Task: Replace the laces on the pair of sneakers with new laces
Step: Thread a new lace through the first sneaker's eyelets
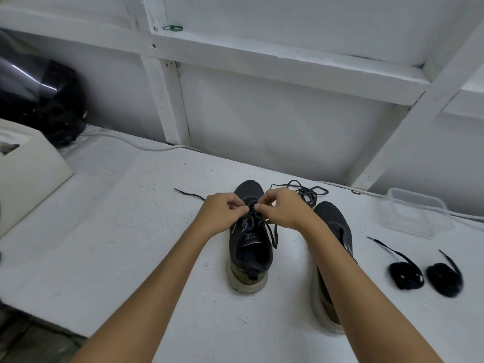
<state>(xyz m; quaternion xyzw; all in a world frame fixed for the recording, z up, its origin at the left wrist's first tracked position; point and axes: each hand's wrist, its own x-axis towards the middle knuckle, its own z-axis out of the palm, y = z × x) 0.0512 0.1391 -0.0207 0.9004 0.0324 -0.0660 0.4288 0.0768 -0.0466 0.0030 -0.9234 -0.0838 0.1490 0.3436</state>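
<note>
From my remote seat I see a black helmet (pixel 49 100) at the far left, behind a cream foam block (pixel 28 169) on the white table (pixel 117 231). At centre, a black sneaker (pixel 250 239) stands toe away from me, its heel nearest. My left hand (pixel 222 213) pinches its lace (pixel 252 209) over the eyelets with curled fingers; my right hand (pixel 284 209) pinches the same lace from the other side, one loose end hanging down the shoe's right flank. A lace tip (pixel 190 194) lies on the table left of the hands. Just beyond the right hand sits a loose tangle of dark lace (pixel 309 192). The second sneaker (pixel 332 226) stands just right of the first, partly behind my right forearm. Farther right, two coiled black laces (pixel 425 275) lie side by side near me, with a clear plastic container (pixel 416 213) beyond them.
</note>
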